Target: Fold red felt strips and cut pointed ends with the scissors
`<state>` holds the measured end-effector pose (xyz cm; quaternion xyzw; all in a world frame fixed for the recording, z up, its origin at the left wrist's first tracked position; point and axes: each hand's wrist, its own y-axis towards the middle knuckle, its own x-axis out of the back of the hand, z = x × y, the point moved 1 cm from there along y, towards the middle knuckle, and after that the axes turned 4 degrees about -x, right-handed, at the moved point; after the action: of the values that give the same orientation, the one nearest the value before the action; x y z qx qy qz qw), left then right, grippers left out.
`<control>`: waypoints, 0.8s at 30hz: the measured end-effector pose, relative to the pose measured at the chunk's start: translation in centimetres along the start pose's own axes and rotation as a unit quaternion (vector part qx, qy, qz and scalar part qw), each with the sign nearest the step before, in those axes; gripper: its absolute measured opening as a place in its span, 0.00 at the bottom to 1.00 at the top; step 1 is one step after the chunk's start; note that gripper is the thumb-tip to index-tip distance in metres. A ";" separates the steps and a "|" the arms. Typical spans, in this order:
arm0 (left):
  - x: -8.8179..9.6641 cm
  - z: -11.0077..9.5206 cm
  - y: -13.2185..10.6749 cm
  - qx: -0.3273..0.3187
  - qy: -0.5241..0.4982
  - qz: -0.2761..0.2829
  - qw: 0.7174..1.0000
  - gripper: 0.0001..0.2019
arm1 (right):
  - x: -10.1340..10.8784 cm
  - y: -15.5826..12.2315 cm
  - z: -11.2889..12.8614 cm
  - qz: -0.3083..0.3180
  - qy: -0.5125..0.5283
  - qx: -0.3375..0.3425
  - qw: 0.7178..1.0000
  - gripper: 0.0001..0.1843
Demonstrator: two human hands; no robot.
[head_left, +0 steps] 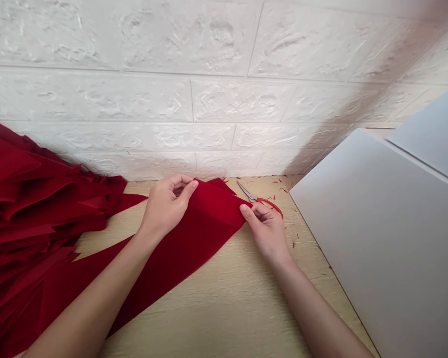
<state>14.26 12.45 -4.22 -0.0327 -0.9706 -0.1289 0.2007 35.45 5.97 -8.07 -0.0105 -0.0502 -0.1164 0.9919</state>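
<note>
A long strip of red fabric [194, 233] stretches from the lower left up to both hands. My left hand [168, 201] pinches its far top corner between thumb and fingers. At the right corner of the same strip, my right hand [265, 226] grips the edge with thumb on top. The edge between the two hands is pulled fairly straight. Just behind my right hand lies a pair of scissors [266, 201] with red handles, its blades pointing up and left; the hand partly covers it. Another piece of red fabric [222, 185] shows behind the strip.
A heap of folded red fabric [30, 199] fills the left side. The pale wooden table [209, 308] meets a white brick-patterned wall [153, 99]. Small red scraps [283, 190] lie scattered near the scissors. On the right stands a large white panel [388, 223].
</note>
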 end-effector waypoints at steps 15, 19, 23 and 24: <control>0.1 -0.3 -0.1 -0.011 -0.023 -0.026 0.999 0.13 | 0.2 -0.2 0.1 0.004 -0.052 0.052 0.997 0.26; 0.4 -0.6 -0.1 -0.022 -0.025 -0.033 0.999 0.12 | 0.6 -0.4 0.4 -0.052 -0.088 0.077 0.992 0.20; -0.1 -1.2 -0.7 -0.065 0.000 -0.008 0.998 0.13 | 1.0 -0.2 3.0 -0.132 -0.179 0.164 0.961 0.17; -0.4 -1.3 -0.9 -0.072 0.003 0.002 0.997 0.13 | 0.8 0.0 3.9 -0.127 -0.226 0.204 0.944 0.16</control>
<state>15.00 11.27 -3.42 -0.0485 -0.9581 -0.1982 0.2009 35.87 5.93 -4.07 0.1729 -0.2968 -0.2234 0.9122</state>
